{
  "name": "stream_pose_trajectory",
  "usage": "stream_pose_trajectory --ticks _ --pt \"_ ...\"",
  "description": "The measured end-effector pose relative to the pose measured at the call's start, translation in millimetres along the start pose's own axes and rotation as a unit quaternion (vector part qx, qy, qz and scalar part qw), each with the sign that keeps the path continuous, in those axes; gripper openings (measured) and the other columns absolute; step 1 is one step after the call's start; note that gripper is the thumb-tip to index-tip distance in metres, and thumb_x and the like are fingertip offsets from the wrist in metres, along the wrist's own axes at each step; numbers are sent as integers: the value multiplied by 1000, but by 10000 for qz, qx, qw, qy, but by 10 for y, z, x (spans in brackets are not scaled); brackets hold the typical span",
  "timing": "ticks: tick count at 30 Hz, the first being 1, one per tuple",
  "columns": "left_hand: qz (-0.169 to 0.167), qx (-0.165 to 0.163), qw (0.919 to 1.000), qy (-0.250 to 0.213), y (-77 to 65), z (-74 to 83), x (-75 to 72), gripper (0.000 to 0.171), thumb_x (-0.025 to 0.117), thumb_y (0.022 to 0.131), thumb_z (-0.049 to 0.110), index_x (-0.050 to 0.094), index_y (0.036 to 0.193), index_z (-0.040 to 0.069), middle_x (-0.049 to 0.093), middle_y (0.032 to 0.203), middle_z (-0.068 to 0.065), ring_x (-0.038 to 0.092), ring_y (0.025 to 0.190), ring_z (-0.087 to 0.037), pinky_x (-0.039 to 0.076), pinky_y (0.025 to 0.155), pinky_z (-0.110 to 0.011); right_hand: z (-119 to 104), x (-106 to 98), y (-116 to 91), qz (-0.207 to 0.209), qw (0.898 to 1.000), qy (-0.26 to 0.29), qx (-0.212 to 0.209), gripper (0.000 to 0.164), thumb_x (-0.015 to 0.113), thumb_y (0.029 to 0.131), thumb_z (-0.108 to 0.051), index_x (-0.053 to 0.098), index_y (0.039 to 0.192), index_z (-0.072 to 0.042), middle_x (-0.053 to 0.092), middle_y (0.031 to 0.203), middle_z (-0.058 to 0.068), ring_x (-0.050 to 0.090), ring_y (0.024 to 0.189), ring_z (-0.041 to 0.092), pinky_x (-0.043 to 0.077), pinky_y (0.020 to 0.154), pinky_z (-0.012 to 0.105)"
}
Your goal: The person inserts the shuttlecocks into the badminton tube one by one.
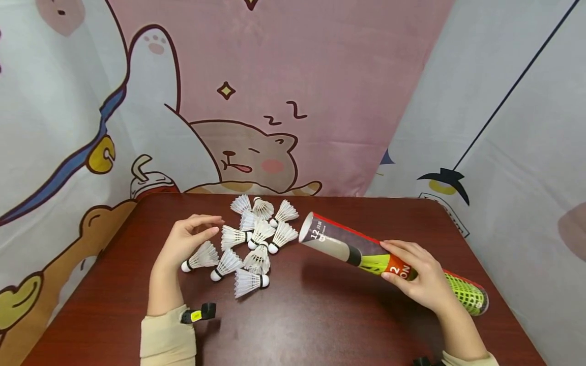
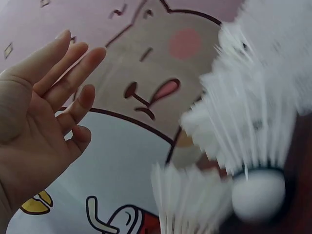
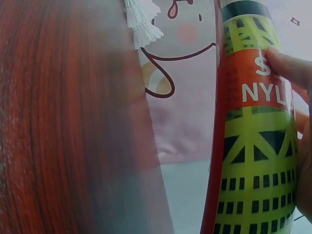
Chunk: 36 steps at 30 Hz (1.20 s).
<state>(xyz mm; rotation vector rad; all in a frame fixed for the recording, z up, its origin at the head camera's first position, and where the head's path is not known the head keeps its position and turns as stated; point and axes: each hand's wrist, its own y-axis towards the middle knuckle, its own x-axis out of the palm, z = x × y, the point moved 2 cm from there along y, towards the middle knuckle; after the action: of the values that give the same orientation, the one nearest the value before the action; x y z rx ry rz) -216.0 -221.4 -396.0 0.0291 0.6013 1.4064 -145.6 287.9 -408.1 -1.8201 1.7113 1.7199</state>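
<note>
My right hand (image 1: 421,274) grips a shuttlecock tube (image 1: 339,243) around its middle and holds it slanted. The tube's pale round end (image 1: 308,227) points left toward the shuttlecocks; in the right wrist view its yellow-green and red printed side (image 3: 258,131) fills the right. My left hand (image 1: 185,241) hovers beside the pile with nothing in its fingers, thumb apart from the fingertips. Nearest to it lie a white feather shuttlecock (image 1: 203,255) and another shuttlecock (image 1: 234,237). In the left wrist view the relaxed left hand (image 2: 48,102) is apart from a large, blurred shuttlecock (image 2: 256,190).
Several more white shuttlecocks (image 1: 261,231) lie bunched on the dark red-brown table (image 1: 293,325), left of the tube. Behind the table hangs a cartoon-printed cloth (image 1: 339,101). A dark band with a small camera (image 1: 199,313) sits at the left wrist.
</note>
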Motion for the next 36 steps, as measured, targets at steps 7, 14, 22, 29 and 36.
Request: stream_pose_trajectory --ticks 7,14,22,29,36 --pt "-309 -239 9967 706 -109 -139 -123 28 71 88 13 69 115 8 65 114 -6 52 108 -27 40 89 -39 9 -22 -9 14 9999 -37 95 72 88 63 -15 62 129 -21 58 126 -2 49 109 11 34 85 24" --pt "-613 -297 9931 957 -190 -255 -201 31 72 85 9 69 116 8 64 115 -7 52 107 -21 43 87 -48 -9 -15 -19 82 10000 -2 22 72 89 62 -15 63 128 -19 58 126 -1 49 106 10 36 81 25" --pt "-896 -365 9867 1309 -267 -410 -255 34 74 83 7 68 116 5 62 118 -9 46 110 -24 40 88 -51 -1 1 -28 -4 9999 -21 144 71 89 63 -16 62 129 -20 58 126 -2 48 111 12 34 86 20" --pt "-917 -214 9851 1441 -294 -529 -247 32 73 83 5 68 115 1 63 117 -10 45 109 -22 38 88 -50 6 4 -26 -15 9999 -14 147 71 88 63 -16 62 129 -20 58 126 -2 49 110 11 34 86 20" --pt "-1001 -348 9836 1460 -301 -627 -215 29 71 85 5 69 113 2 64 115 -9 45 108 -24 38 89 -53 28 12 -27 -41 9999 -54 144 71 88 64 -17 62 129 -20 57 126 -2 49 111 12 33 87 21"
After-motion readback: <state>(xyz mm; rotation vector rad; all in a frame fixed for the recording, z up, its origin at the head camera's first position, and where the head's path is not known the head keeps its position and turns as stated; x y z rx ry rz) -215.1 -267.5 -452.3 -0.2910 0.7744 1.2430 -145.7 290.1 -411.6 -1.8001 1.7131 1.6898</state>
